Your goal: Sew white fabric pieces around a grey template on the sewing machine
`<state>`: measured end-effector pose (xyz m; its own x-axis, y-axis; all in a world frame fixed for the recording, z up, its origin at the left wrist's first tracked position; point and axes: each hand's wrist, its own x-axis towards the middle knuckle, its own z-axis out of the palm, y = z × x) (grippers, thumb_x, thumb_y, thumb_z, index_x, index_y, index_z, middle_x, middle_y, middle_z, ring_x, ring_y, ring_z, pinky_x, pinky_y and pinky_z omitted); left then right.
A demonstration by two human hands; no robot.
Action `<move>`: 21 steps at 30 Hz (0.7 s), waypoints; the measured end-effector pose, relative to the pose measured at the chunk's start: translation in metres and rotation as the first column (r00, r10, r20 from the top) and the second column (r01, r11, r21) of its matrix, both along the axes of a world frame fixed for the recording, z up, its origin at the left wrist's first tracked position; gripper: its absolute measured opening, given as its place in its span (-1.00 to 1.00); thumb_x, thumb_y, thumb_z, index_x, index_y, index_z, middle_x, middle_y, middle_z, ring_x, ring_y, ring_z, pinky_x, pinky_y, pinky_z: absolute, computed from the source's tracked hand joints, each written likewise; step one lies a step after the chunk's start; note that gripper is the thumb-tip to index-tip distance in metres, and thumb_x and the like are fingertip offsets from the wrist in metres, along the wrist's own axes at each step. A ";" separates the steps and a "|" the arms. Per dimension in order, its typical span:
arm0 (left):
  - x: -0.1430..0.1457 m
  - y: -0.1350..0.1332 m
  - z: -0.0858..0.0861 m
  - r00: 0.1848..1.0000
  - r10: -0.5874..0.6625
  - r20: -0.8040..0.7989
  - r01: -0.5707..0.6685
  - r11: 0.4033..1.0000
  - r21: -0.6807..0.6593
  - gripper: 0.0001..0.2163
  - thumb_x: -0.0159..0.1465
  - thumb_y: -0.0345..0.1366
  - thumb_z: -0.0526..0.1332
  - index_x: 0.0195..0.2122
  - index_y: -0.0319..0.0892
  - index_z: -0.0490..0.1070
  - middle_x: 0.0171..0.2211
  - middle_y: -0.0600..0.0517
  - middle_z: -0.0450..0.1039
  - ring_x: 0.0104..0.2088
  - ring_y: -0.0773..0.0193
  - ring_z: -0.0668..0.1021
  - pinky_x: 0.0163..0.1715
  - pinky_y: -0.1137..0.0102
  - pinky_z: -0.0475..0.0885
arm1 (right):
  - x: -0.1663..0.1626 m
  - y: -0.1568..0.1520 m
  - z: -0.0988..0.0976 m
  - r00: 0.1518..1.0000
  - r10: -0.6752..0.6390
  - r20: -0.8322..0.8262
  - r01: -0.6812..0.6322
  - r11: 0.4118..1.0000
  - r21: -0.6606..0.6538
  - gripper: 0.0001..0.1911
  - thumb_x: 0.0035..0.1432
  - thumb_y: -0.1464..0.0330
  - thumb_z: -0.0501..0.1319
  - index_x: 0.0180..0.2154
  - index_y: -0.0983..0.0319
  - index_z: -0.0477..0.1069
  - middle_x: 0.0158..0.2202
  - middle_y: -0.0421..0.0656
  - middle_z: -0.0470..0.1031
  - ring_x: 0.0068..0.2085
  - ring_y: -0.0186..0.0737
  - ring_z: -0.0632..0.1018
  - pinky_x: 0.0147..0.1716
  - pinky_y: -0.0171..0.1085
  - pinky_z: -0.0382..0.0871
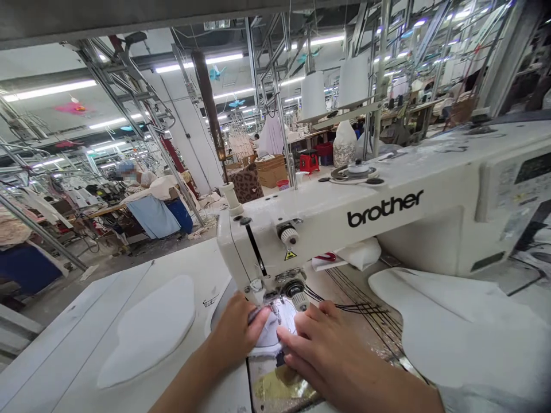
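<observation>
A white fabric piece (263,339) lies under the needle area of a white sewing machine (318,229) marked "brother", lit by its lamp. From the left, my left hand (232,330) grips this fabric with the thumb stretched toward the presser foot (276,312); its other fingers are partly hidden. Close to the foot on the other side, my right hand (325,350) has curled fingers, with fingertips pressed together at the fabric's edge. A stack of white cut pieces (150,327) rests on the table left of my hands. More white fabric (465,327) spreads at the right.
Dark lines or cords (365,310) run across the table right of the needle. A rolled white cloth (359,254) sits under the machine arm. Thread cones (312,94) stand behind. Farther back, a person (133,175) sits at another machine, near a blue cloth (154,215).
</observation>
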<state>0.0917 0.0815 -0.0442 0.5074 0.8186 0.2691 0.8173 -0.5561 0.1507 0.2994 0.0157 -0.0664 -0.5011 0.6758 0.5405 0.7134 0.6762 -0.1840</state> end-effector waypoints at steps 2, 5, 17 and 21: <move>-0.004 -0.001 0.000 1.000 -0.006 0.007 0.006 1.000 -0.011 -0.67 0.30 -0.20 0.14 -0.62 -0.11 0.37 -0.61 0.04 0.44 -0.46 0.20 0.53 -0.41 0.35 0.40 | 0.000 0.000 0.000 1.000 0.003 -0.006 -0.003 1.000 0.012 -0.87 0.23 0.39 0.20 -0.15 0.14 0.36 -0.33 -0.26 0.42 -0.34 -0.22 0.37 -0.20 -0.19 0.11; -0.009 -0.004 0.001 0.998 -0.055 0.015 0.055 0.998 -0.030 -0.78 0.27 -0.17 0.20 -0.48 -0.10 0.49 -0.55 0.05 0.50 -0.40 0.20 0.55 -0.35 0.36 0.43 | 0.001 0.001 0.000 1.000 0.008 -0.026 -0.007 0.999 0.043 -0.81 0.24 0.39 0.20 -0.09 0.13 0.36 -0.33 -0.26 0.43 -0.33 -0.22 0.38 -0.18 -0.19 0.10; -0.010 -0.003 0.001 0.986 -0.162 0.029 0.164 0.984 -0.076 -0.76 0.36 -0.20 0.10 -0.39 -0.08 0.50 -0.43 0.03 0.56 -0.32 0.21 0.57 -0.21 0.32 0.41 | 0.002 0.001 0.004 0.999 0.021 -0.026 -0.021 1.000 -0.006 -0.82 0.27 0.40 0.17 -0.08 0.15 0.39 -0.32 -0.23 0.43 -0.30 -0.18 0.36 -0.15 -0.17 0.05; -0.010 -0.002 0.002 0.988 -0.153 0.016 0.153 0.984 -0.091 -0.76 0.36 -0.22 0.12 -0.41 -0.10 0.49 -0.51 0.07 0.51 -0.38 0.24 0.55 -0.22 0.33 0.40 | 0.002 0.001 0.003 0.998 0.043 -0.050 -0.043 0.999 -0.005 -0.92 0.27 0.40 0.16 -0.20 0.15 0.41 -0.38 -0.26 0.40 -0.32 -0.20 0.35 -0.14 -0.17 0.03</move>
